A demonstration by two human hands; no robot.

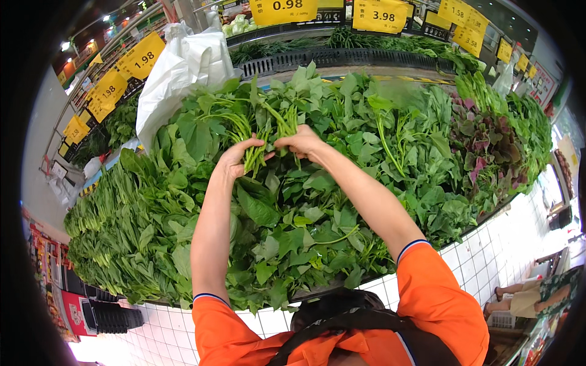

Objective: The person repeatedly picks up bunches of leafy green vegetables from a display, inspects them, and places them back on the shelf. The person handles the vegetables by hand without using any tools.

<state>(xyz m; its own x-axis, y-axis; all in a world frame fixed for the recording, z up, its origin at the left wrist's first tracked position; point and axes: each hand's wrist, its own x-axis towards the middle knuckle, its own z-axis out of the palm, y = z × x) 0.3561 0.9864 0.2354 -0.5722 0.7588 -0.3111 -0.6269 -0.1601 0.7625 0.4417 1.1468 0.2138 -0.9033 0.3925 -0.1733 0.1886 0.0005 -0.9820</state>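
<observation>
Green stems of a leafy bunch [236, 126] lie in the grip of my left hand [238, 155], its thumb across them. Close on the right, my right hand [302, 142] grips another bunch of leafy green stems [286, 120]. The two hands are a small gap apart, over the middle of a wide heap of leafy greens [293, 242]. Under the left hand lies a broad dark green leaf [258, 206]. Some fingertips are hidden by stems and leaves.
Purple-red leafy greens [487, 142] lie at the right of the heap. White plastic bags [187, 68] hang at the upper left. Yellow price signs [380, 16] stand along the back, above a black slatted divider [348, 58]. A person [526, 297] is at the lower right.
</observation>
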